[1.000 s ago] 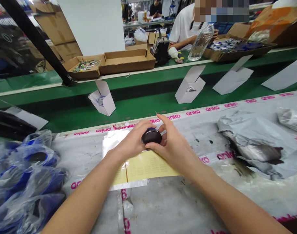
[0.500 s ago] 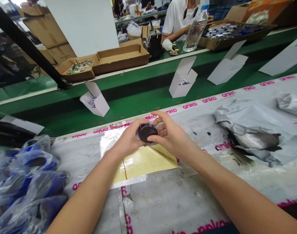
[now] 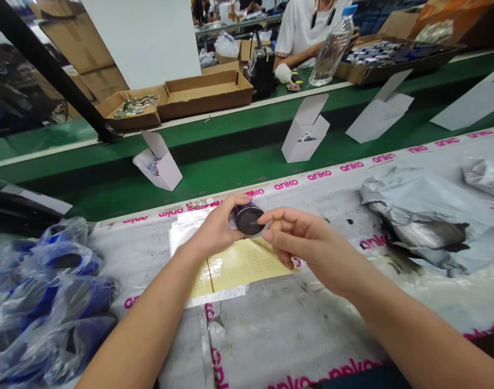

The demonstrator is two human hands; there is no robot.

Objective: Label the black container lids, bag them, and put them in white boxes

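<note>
The left hand (image 3: pixel 215 227) grasps a round black piece (image 3: pixel 249 220), which lies at that hand's three o'clock, with a yellow sheet (image 3: pixel 238 265) at the piece's six. The right hand (image 3: pixel 309 240) curls loosely, the piece near its nine o'clock; whether it pinches anything, I cannot tell.

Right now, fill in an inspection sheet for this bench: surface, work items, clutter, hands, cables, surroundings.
Surface: grey sheeting printed with pink "anko" lettering, creased and marked.
Work items: round black-faced object in hand; yellow sheet below.
Clutter: plastic-wrapped blue items at left; torn grey bag at right.
Hands: left hand grips the object; right hand at its edge, contact unclear.
Cables: nothing seen.
Surroundings: open white boxes on a green strip; co-worker beyond.
</note>
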